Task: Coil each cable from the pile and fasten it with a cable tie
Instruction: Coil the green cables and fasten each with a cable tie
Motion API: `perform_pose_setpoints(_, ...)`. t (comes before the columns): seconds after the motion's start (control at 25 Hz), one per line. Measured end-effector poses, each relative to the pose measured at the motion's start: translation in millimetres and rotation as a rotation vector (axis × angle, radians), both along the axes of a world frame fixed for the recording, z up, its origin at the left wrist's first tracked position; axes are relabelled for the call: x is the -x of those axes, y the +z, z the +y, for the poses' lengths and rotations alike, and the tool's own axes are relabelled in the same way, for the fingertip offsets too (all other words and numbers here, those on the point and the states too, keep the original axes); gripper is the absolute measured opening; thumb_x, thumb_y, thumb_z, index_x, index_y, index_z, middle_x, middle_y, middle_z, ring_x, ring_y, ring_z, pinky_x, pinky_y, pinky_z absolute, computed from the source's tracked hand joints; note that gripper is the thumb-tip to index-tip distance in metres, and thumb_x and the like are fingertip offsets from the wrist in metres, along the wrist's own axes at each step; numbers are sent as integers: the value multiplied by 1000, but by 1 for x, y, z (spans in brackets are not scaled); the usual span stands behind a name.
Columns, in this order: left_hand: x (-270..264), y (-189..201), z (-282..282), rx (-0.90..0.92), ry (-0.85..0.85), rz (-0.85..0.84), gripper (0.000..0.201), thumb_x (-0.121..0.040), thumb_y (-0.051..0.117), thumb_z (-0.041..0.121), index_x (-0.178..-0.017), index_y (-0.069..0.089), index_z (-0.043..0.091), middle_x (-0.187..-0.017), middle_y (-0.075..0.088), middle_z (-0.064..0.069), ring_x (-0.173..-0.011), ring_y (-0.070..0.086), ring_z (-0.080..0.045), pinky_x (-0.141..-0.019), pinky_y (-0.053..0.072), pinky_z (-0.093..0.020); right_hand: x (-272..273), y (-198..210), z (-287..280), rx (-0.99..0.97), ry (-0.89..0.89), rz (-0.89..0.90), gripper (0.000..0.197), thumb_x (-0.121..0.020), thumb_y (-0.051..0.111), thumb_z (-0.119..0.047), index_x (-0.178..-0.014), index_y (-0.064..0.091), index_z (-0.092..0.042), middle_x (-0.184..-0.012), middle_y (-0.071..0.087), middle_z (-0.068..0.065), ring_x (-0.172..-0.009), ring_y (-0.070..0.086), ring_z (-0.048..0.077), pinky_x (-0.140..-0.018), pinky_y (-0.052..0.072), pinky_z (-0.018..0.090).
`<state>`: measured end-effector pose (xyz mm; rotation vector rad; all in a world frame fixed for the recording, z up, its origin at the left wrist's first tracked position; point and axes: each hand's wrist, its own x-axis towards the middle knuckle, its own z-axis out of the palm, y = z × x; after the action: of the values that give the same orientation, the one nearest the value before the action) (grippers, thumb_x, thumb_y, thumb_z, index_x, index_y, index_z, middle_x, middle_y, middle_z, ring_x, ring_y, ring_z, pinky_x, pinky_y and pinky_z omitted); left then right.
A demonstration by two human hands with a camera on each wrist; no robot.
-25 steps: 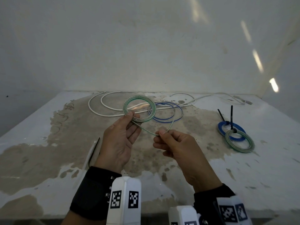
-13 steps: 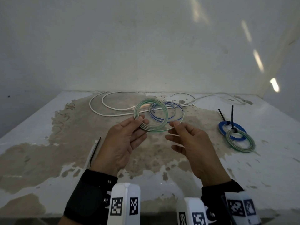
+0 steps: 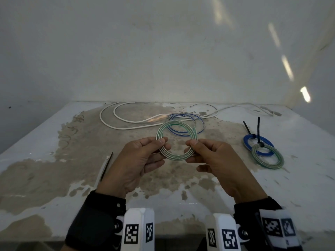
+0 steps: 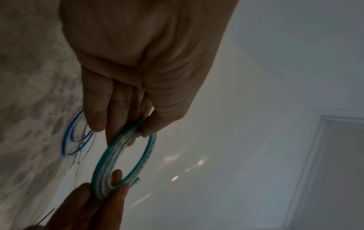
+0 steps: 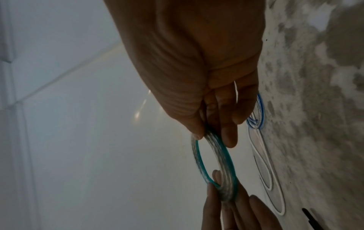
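I hold a green-and-clear cable coil (image 3: 176, 139) above the middle of the table with both hands. My left hand (image 3: 159, 145) pinches its left side between thumb and fingers, and my right hand (image 3: 193, 146) pinches its right side. In the left wrist view the coil (image 4: 110, 163) shows its loose end near the far hand. The right wrist view shows the same coil (image 5: 216, 163) held by both hands. A loose blue-and-clear cable (image 3: 184, 125) and a long white cable (image 3: 126, 122) lie behind on the table. A black cable tie (image 3: 107, 166) lies left of my left hand.
At the right lie two fastened coils, one blue (image 3: 248, 142) and one green (image 3: 267, 157), each with a black tie standing up. The table (image 3: 45, 160) is white with worn brown patches, and a white wall closes its back edge.
The trailing end of the green cable has been wound into the coil. The coil and both hands moved right and closer together, and my right hand now pinches the coil itself.
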<state>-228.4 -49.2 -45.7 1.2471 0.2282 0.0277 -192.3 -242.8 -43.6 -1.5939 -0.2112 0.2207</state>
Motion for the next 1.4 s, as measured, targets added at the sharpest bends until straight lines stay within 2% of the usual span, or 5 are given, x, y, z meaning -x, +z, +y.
perform_pose_setpoints(0.32, -4, 0, -1, 36, 57, -30, 13, -88, 67, 23, -95, 74, 14, -89, 78, -4, -73, 74, -9, -61, 59, -20, 2, 1, -2, -19, 51, 30, 20, -94, 64, -30, -102, 78, -19, -95, 79, 2, -82, 75, 13, -63, 53, 23)
perform_pose_setpoints(0.64, -1, -4, 7, 16, -93, -21, 31, -74, 71, 27, -102, 74, 13, -97, 78, -5, -79, 75, -10, -62, 58, -19, -3, -1, -3, -51, 27, 92, 23, -95, 62, -34, -98, 78, -18, -93, 79, 3, -80, 72, 13, -62, 50, 26)
perform_pose_setpoints(1.0, 0, -8, 11, -23, -155, 4, 28, -75, 71, 27, -98, 76, 13, -103, 77, -9, -88, 75, -15, -76, 59, -24, 0, 4, -5, 91, 63, 50, 29, -95, 58, -46, -98, 79, -26, -87, 78, -2, -77, 74, 8, -59, 47, 23)
perform_pose_setpoints(1.16, 2, -6, 12, -28, -173, 13, 29, -73, 73, 27, -98, 77, 13, -100, 78, -9, -83, 76, -14, -75, 59, -23, 2, 5, -5, 124, 87, 44, 30, -95, 57, -46, -97, 80, -26, -87, 79, -2, -76, 73, 8, -59, 49, 23)
perform_pose_setpoints(1.4, -8, -5, 11, 166, 102, -10, 12, -89, 66, 21, -98, 72, 15, -90, 78, -2, -75, 74, -7, -66, 60, -20, 0, -1, -1, -76, -37, 61, 28, -99, 57, -36, -100, 77, -16, -97, 79, 4, -84, 75, 14, -61, 56, 25)
